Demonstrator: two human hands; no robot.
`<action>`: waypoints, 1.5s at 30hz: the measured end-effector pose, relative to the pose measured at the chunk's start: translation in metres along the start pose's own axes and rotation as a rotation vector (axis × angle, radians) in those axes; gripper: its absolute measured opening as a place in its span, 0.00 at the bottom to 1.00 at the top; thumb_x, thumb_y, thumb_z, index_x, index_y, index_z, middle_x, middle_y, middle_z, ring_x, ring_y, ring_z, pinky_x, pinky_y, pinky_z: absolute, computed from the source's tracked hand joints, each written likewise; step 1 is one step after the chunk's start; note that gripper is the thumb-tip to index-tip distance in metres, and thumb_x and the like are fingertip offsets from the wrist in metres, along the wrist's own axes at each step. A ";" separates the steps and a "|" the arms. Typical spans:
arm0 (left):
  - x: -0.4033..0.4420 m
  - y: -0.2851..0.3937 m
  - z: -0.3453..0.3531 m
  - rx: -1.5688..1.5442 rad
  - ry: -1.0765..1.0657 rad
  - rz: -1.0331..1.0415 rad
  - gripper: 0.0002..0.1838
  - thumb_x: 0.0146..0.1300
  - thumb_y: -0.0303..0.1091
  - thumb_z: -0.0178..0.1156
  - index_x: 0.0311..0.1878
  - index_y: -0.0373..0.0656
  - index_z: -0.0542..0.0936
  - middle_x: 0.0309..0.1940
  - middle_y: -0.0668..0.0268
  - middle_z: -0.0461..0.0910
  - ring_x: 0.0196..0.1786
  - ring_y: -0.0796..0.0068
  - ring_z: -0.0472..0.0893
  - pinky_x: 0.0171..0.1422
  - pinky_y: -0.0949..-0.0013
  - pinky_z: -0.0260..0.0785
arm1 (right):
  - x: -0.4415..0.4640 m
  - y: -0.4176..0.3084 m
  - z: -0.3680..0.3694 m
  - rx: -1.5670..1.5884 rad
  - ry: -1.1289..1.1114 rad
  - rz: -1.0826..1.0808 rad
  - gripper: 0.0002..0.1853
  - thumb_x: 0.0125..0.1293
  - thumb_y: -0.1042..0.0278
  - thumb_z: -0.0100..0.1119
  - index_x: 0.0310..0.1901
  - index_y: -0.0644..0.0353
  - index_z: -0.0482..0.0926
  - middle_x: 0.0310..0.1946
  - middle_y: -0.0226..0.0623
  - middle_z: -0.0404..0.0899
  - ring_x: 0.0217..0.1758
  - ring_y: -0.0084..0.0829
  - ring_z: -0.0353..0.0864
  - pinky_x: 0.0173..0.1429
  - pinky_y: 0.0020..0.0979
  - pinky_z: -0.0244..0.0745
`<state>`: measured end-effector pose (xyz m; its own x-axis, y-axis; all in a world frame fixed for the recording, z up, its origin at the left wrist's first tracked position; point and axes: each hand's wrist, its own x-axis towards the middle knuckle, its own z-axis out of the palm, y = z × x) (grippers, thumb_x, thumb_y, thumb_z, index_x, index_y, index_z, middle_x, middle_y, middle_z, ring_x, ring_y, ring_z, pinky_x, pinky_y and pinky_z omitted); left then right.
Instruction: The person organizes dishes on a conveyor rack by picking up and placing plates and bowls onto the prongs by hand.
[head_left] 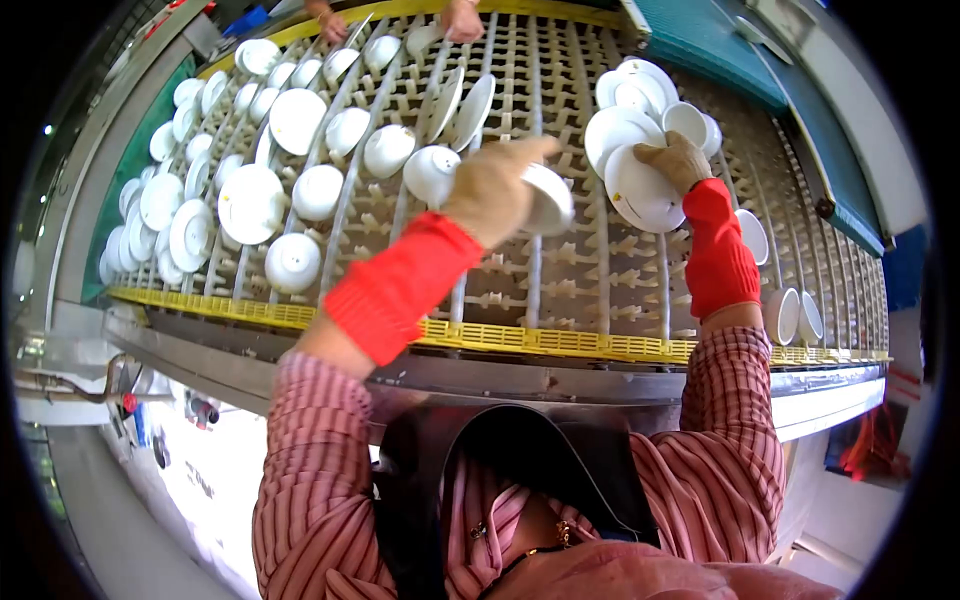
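My left hand, in a tan glove with a red cuff, is slightly blurred and closed around a small white bowl tilted on its side. Just left of it, another white bowl rests on the pegged conveyor. My right hand, gloved the same way, has its fingers over the edge of a white plate. That plate overlaps other white plates in a loose pile. A white bowl sits right beside the right hand's fingers.
Several white plates and bowls stand among the pegs on the left. A yellow edge strip runs along the near side. Another person's hands work at the far side. Small dishes lean at the right, below a teal panel.
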<state>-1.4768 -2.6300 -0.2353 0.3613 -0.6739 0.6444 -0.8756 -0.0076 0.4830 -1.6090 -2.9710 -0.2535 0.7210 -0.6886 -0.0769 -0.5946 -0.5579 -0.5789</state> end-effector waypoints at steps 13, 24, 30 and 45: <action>-0.116 0.023 -0.166 0.647 -0.455 -0.388 0.37 0.65 0.47 0.81 0.70 0.31 0.83 0.64 0.47 0.85 0.66 0.40 0.83 0.74 0.46 0.76 | -0.073 -0.101 0.046 0.381 -0.333 -0.151 0.33 0.75 0.43 0.77 0.56 0.75 0.89 0.39 0.42 0.94 0.35 0.29 0.91 0.39 0.34 0.87; -0.071 0.077 -0.069 0.433 -0.522 -0.262 0.37 0.54 0.52 0.86 0.59 0.34 0.85 0.58 0.47 0.88 0.64 0.42 0.85 0.67 0.45 0.80 | -0.128 -0.155 0.035 0.029 -0.299 -0.323 0.33 0.80 0.30 0.66 0.52 0.60 0.93 0.36 0.41 0.96 0.32 0.29 0.92 0.46 0.39 0.90; -0.078 0.066 -0.067 0.395 -0.453 -0.514 0.32 0.73 0.61 0.70 0.33 0.34 0.89 0.28 0.44 0.87 0.35 0.37 0.88 0.44 0.41 0.80 | -0.002 -0.061 0.043 -0.676 0.253 -0.480 0.46 0.62 0.42 0.82 0.74 0.63 0.79 0.62 0.54 0.89 0.61 0.56 0.91 0.65 0.54 0.88; -0.069 0.077 -0.065 0.368 -0.260 -0.442 0.36 0.70 0.64 0.76 0.25 0.37 0.83 0.24 0.47 0.82 0.29 0.42 0.86 0.37 0.45 0.77 | 0.063 -0.064 0.030 -1.013 -0.017 -0.638 0.50 0.59 0.60 0.85 0.80 0.66 0.71 0.79 0.55 0.77 0.82 0.60 0.78 0.84 0.52 0.73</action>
<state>-1.5487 -2.5358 -0.2042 0.6650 -0.7061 0.2432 -0.7311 -0.5489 0.4053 -1.5150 -2.9646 -0.2455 0.9880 -0.1529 -0.0233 -0.1322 -0.9131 0.3857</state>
